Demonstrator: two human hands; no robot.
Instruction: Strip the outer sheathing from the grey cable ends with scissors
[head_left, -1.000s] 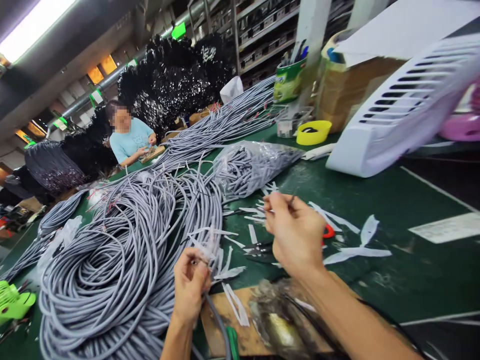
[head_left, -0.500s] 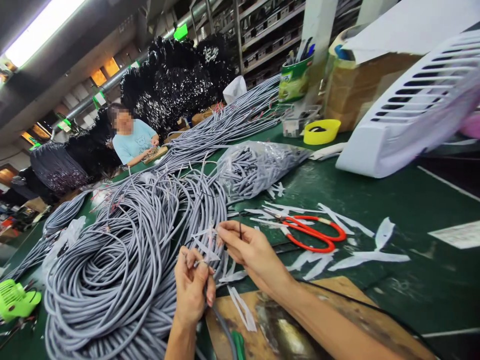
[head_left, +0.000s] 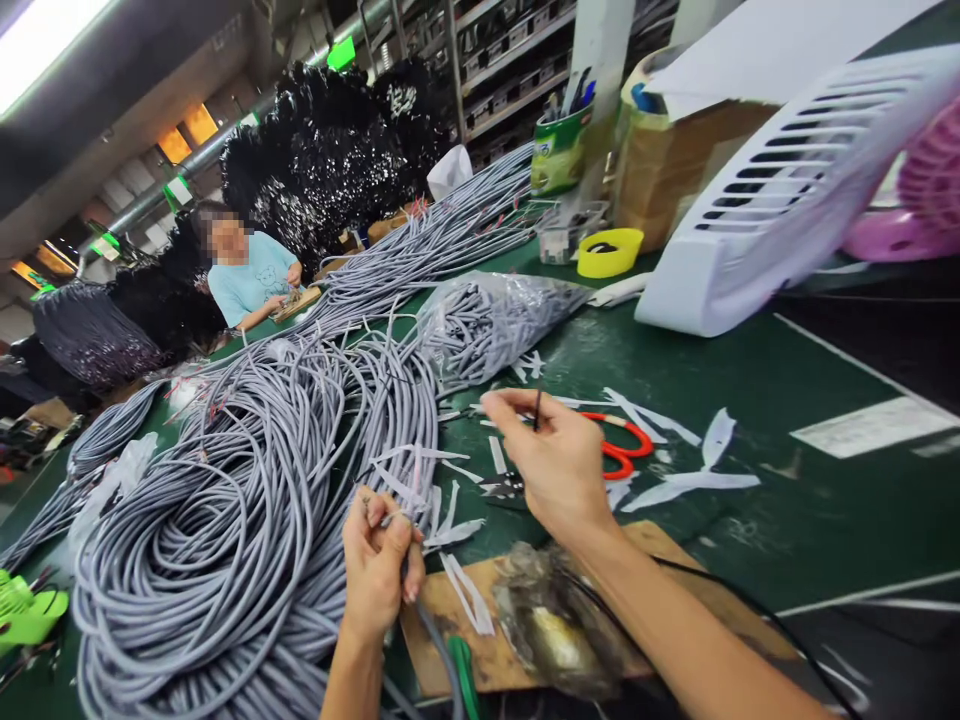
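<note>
My left hand [head_left: 382,560] is closed around the end of a grey cable [head_left: 444,650], whose length hangs down below the fingers. My right hand [head_left: 559,455] is raised to the right of it, fingers pinched together, with a thin dark stick [head_left: 537,408] poking up between them. Under the right hand lie red-handled scissors [head_left: 634,440], partly covered by it, and a dark metal tool tip [head_left: 501,487]. White strips [head_left: 469,595] are scattered around both hands. A large coil of grey cables [head_left: 217,530] fills the area left of my left hand.
A clear bag of cut cables [head_left: 487,325] lies ahead. Further right stand a yellow tape ring [head_left: 609,252], a green can of pens [head_left: 559,155] and a white slotted plastic piece [head_left: 765,220]. A brown board [head_left: 442,660] is in front. Another person [head_left: 251,275] sits across the table.
My right hand has moved away to the right and up from my left hand, over the scissors. My left hand keeps its hold on the cable. The view has shifted slightly.
</note>
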